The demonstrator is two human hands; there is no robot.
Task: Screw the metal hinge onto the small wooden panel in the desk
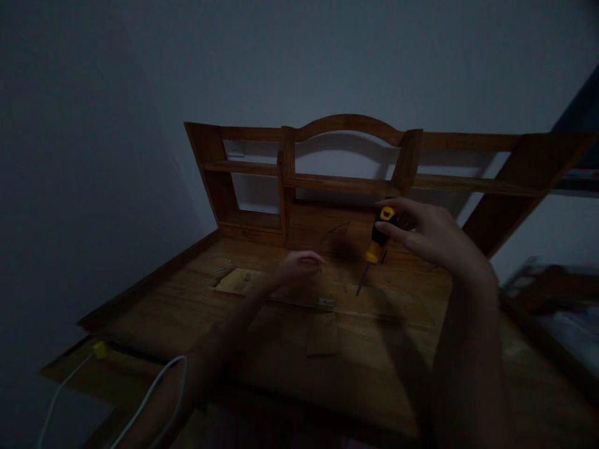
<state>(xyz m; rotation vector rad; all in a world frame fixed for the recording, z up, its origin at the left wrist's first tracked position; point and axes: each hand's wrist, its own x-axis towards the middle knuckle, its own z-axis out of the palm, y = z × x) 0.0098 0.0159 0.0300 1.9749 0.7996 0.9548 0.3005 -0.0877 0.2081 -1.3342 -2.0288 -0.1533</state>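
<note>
My right hand (428, 234) is closed around a yellow and black screwdriver (374, 249), held above the wooden desktop with its shaft slanting down and to the left. Left of it, my left hand (299, 267) hovers low over the desk, fingers curled together; whatever they pinch, if anything, is too small and dark to make out. Beneath the hands lies a long thin wooden board (241, 280). A small metal piece, perhaps a hinge (325, 304), sits where a short wooden piece (322, 337) meets that board.
Small metal bits (219, 270) lie at the desk's left. A wooden shelf unit (346, 184) stands along the back against the wall. A white cable (161, 374) crosses near my left forearm, and a yellow object (100, 349) is at the front left edge. The light is dim.
</note>
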